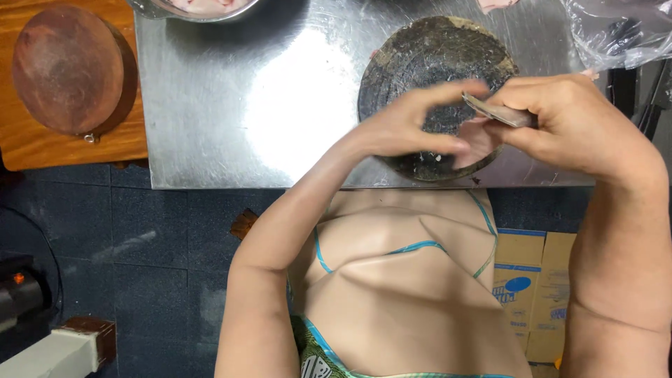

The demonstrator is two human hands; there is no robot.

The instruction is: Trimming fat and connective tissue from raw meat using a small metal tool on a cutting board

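Steel table (pixel 231 105) is showing brushed metal, scuffed, glaring white just beyond the left hand's (pixel 409 126) fingertips. Dark round chopping block (pixel 434 52) under the fingers is looking like worn wood, rough, matt, pitted. Blade (pixel 498 112) pinched by the right hand's (pixel 567 122) fingers is reading as dull grey metal, smeared. Clear plastic bag (pixel 616 31) past the right knuckles is crinkling and glinting. Reddish round wooden board (pixel 68 68), far off the left fingers, is appearing smooth and matt on a varnished wooden top (pixel 42 150)
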